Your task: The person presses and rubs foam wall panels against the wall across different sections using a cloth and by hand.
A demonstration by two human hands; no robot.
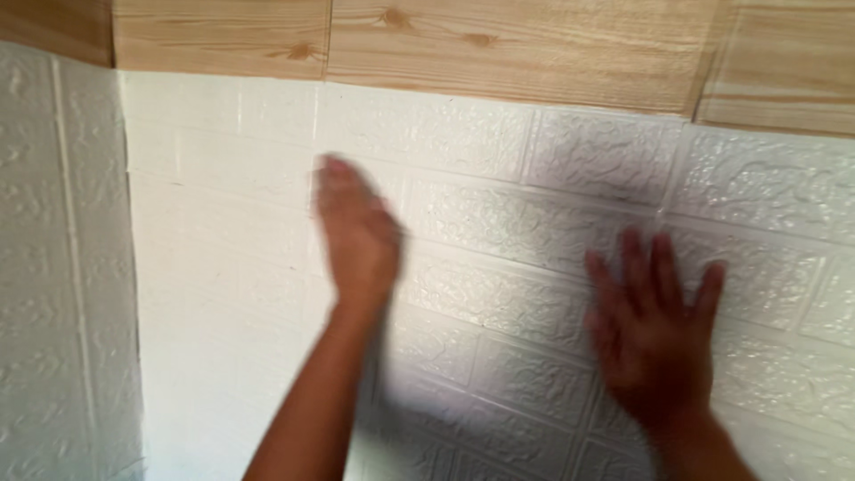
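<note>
A white embossed brick-pattern wall panel (pixel 499 294) covers the wall in front of me. My left hand (pixel 356 236) lies flat against it near the middle, fingers together and pointing up; it is blurred. My right hand (pixel 655 325) presses flat on the panel further right and lower, fingers spread. Neither hand holds anything.
Wood-grain panels (pixel 499 44) run along the top of the wall above the white one. A second white embossed wall (pixel 62 267) meets this one at a corner on the left. The left part of the front wall looks smoother and brighter.
</note>
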